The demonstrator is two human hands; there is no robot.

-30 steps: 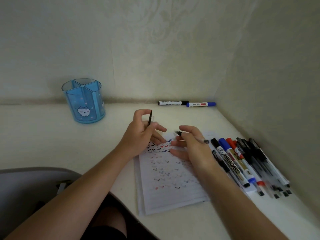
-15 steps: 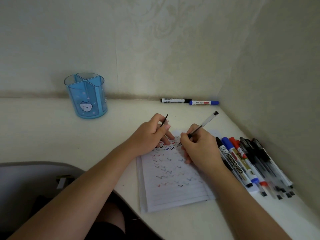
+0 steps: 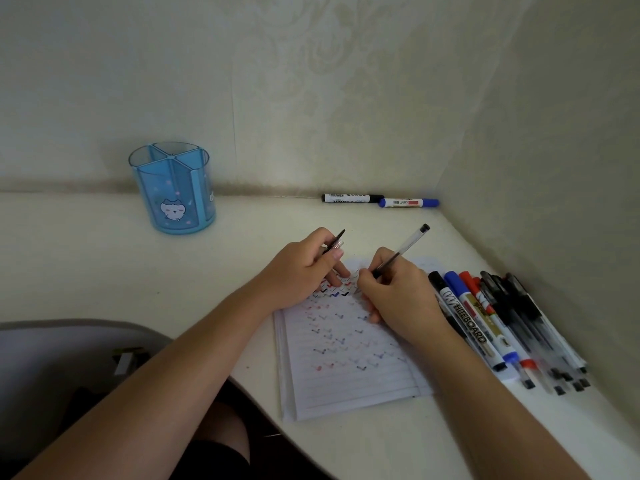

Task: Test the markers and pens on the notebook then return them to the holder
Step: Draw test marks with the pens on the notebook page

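Right hand [image 3: 398,296]: fingers [image 3: 372,275] curled round a clear black-ended pen [image 3: 403,249], pinching it low near the writing end. The barrel is tilted, back end up and toward the right-hand wall corner. The writing end sits at the top lines of the notebook [image 3: 346,375]; the knuckles partly hide it, so can't confirm paper contact. Left hand [image 3: 304,268]: thumb and forefinger pinch the pen cap [image 3: 334,241], black clip sticking up, and the remaining fingers rest on the notebook's upper left edge. The notebook lies open and flat on the bench [image 3: 86,265], its page covered in rows of small black, blue and red tick marks. The holder [image 3: 173,192] is blue, translucent, upright and split into compartments; it stands back left near the wall, well apart from the notebook. A row of markers and pens [image 3: 502,323] lies side by side just right of the notebook, overlapping its right edge. A black marker [image 3: 351,198] and a blue marker [image 3: 408,203] lie end to end along the back wall.
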